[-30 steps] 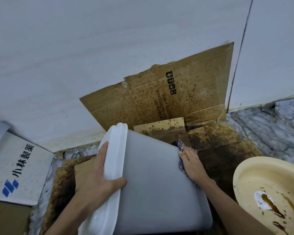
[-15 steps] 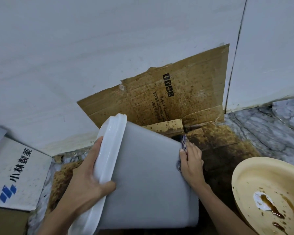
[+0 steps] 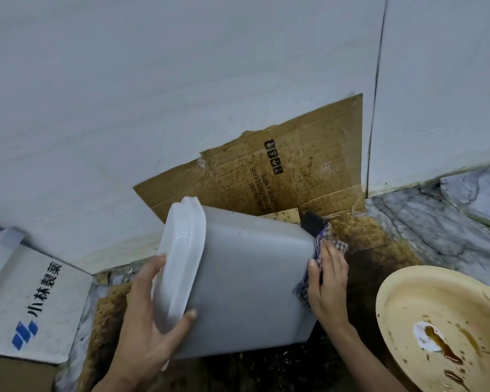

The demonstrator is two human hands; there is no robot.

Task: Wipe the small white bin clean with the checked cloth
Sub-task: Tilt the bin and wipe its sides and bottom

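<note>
Your right hand [image 3: 327,281] has slid back along the bin's base since half a second ago, and more of the checked cloth [image 3: 324,241] now shows past your fingertips, bunched up toward the dark corner of the base. You've got the small white bin [image 3: 249,281] tipped on its side and held off the floor, glossy rim end pointing left, base end to the right. Compared with a second ago, the bin has swung a little flatter and its base corner sits higher against the cardboard.

Your left hand [image 3: 150,315] is clamped round the rim: thumb hooked over the near side onto the bin wall, fingers wrapped behind the lip. That grip looks the same as before, only the rim has rotated slightly within view. Your right-hand fingers lie nearly straight and together, pressing the cloth flat against the base, thumb tucked along the bin's edge; part of the cloth hangs below your palm.

Behind the bin, the stained cardboard sheet [image 3: 289,176] leans on the white wall [image 3: 181,80], its lower flap soaked dark on the marble floor [image 3: 436,222]. To your right, the cream plastic basin [image 3: 393,304] holds brown drips. At far left sits the white printed box [image 3: 31,301], unmoved.
</note>
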